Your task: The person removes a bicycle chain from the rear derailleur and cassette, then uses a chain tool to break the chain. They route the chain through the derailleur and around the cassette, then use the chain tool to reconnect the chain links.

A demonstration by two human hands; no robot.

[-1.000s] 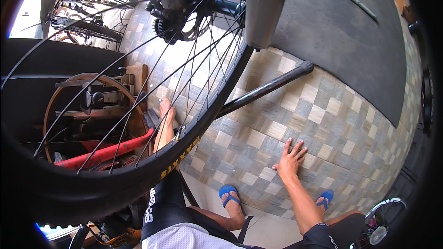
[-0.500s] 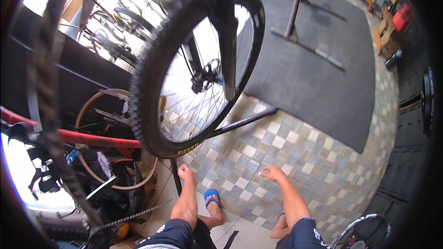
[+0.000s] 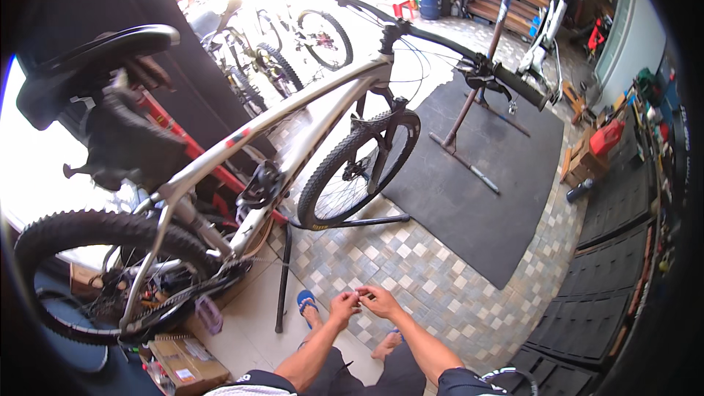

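My left hand (image 3: 343, 307) and my right hand (image 3: 378, 301) meet low in the middle, fingertips together. Both are closed in a pinch; whatever is between them is too small to name. Neither touches the bicycle (image 3: 315, 106), a silver-grey mountain bike standing beyond them to the left. Its front wheel (image 3: 314, 189) is turned toward the mat, and the handlebar (image 3: 440, 38) reaches out at the top. The rear wheel (image 3: 33, 249) is at the left, below a black saddle (image 3: 147, 35). A black stand leg (image 3: 283, 286) comes down close to my left foot.
A dark rubber mat (image 3: 469, 213) lies ahead on the tiled floor, with a metal repair stand (image 3: 458, 121) on it. Black drawers (image 3: 594, 308) line the right side. A cardboard box (image 3: 187, 363) sits lower left. More bicycles (image 3: 268, 66) stand farther back.
My hands have come together from well apart, fingers now closed at each other. The view has shifted, so the whole bicycle shows where its front wheel loomed large before.
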